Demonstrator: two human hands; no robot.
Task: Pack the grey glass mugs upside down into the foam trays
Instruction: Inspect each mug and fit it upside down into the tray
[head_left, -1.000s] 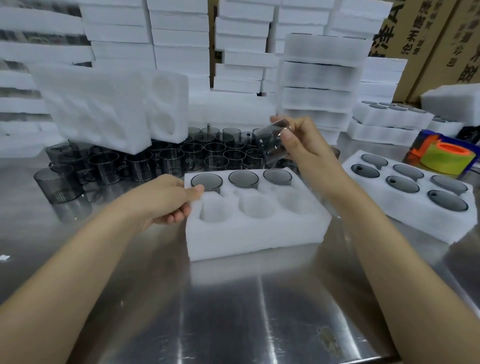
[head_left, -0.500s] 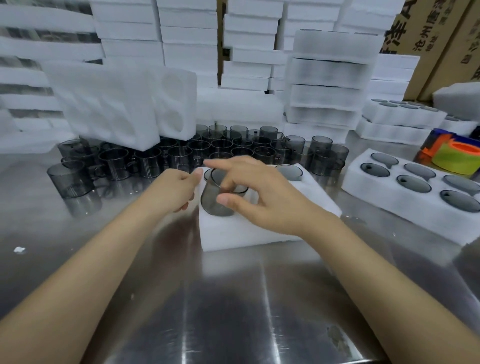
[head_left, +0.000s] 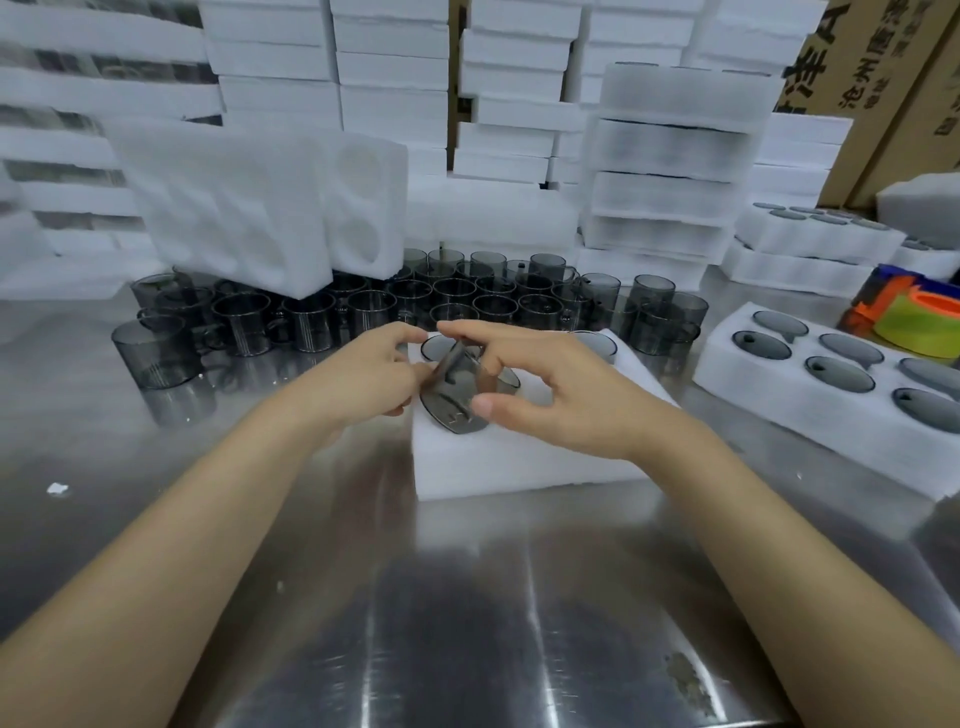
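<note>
Fingers (head_left: 470, 332) of the right hand (head_left: 566, 400) are curled round a grey mug (head_left: 454, 400), index over the top and thumb on the near side, a clear pinch. Mug is tilted and not seated, sitting over the front-left part of the foam tray (head_left: 519, 462). Can't tell which end points down; glass is blurred.

Left hand (head_left: 363, 376): fingers curled at the tray's left edge, tips right by the mug. Can't tell if they grip the tray, touch the mug or hold nothing.

Tray lies flat on the steel surface (head_left: 467, 597), between the two forearms. Packed mugs (head_left: 597, 343) show in its back row, at the left and right ends, with one more partly hidden behind the right hand.

Just behind the tray: loose mugs (head_left: 467, 296), upright, crowded in rows and spreading off to the left. Foam block (head_left: 223, 208) leans over the left part of that cluster.

Right of the tray, set apart from it: second tray (head_left: 724, 338) with grey glass in every pocket in view. Beside its far end is an orange and green thing (head_left: 919, 322); can't tell what it is.

Back wall: foam stacks (head_left: 389, 78) across most of the width, cardboard boxes (head_left: 872, 78) at top right.
</note>
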